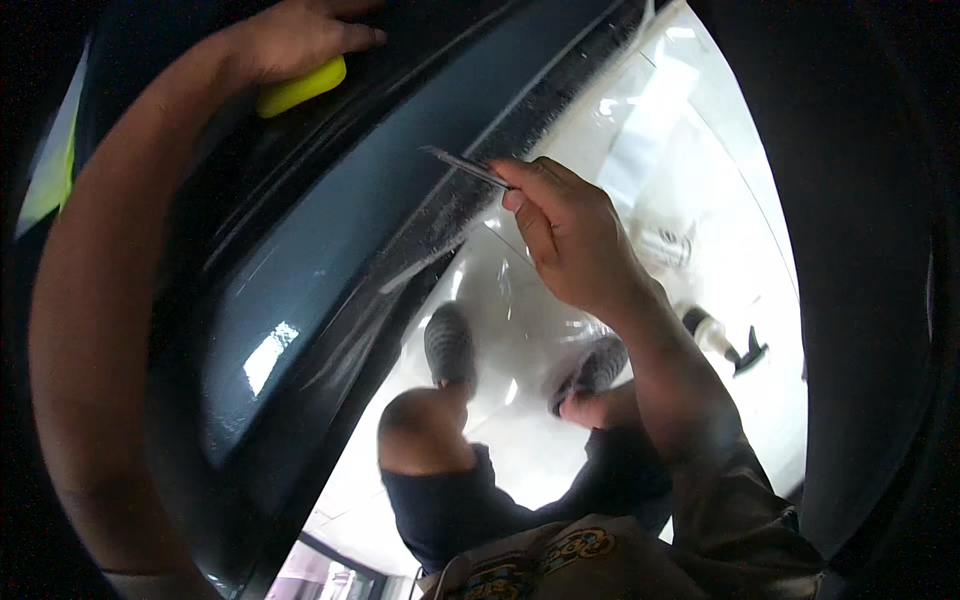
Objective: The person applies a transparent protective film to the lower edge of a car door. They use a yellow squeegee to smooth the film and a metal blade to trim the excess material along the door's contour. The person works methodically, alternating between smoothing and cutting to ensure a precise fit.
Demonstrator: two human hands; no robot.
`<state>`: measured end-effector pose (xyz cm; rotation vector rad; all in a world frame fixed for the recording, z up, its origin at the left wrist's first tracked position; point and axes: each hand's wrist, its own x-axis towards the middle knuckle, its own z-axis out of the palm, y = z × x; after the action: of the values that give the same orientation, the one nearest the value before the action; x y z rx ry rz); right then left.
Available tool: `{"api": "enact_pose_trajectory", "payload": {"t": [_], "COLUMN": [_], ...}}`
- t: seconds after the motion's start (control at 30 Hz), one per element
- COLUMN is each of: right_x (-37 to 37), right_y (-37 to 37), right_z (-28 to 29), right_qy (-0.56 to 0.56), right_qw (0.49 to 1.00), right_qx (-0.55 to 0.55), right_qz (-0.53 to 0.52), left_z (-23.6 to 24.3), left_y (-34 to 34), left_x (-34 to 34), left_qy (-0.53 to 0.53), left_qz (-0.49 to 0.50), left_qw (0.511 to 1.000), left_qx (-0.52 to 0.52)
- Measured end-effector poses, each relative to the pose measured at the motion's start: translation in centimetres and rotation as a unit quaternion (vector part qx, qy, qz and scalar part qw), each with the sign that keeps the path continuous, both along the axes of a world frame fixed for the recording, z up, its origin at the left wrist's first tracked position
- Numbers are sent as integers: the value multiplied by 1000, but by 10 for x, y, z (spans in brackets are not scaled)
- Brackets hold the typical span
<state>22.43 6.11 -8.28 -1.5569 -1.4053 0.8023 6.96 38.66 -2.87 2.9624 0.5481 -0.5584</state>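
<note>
- Nearest, one drab shirt with a printed design spans part of the lower edge.
- One long dark panel, glossy and blue-grey along its middle, runs diagonally at the left; one bright white reflection sits low on it, and pale streaks and specks mark its edge beside the floor.
- One shiny white floor shows right of the panel.
- Two grey shoes are on it, one per foot.
- One bottle, pale with a black trigger head, is at the right.
- One yellow pad, smooth and round-cornered, is under the left hand; I cannot tell how tightly those fingers close.
- One thin tool, narrow and greyish, points over the panel; the right hand's fingers pinch its near end; tip contact is unclear.
</note>
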Motion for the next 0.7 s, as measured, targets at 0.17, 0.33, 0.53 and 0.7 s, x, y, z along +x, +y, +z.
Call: {"api": "enact_pose_trajectory", "payload": {"t": [0.17, 0.33, 0.53, 0.7], "right_x": [2, -10, 0, -18], "right_y": [28, 60, 62, 61], "right_z": [-12, -17, -12, -13], "right_qy": [-177, -258, -286, -269], "right_qw": [974, 940, 938, 937], "right_qx": [102, 211, 183, 208], "right_qz": [94, 66, 65, 76], "left_z": [129, 221, 217, 209], "left_y": [-103, -195, -214, -247], "left_x": [33, 2, -95, -142], "left_qy": [12, -4, -134, -181], "left_qz": [210, 348, 356, 414], "left_qw": [977, 924, 908, 872], "left_qx": [36, 161, 176, 190]}}
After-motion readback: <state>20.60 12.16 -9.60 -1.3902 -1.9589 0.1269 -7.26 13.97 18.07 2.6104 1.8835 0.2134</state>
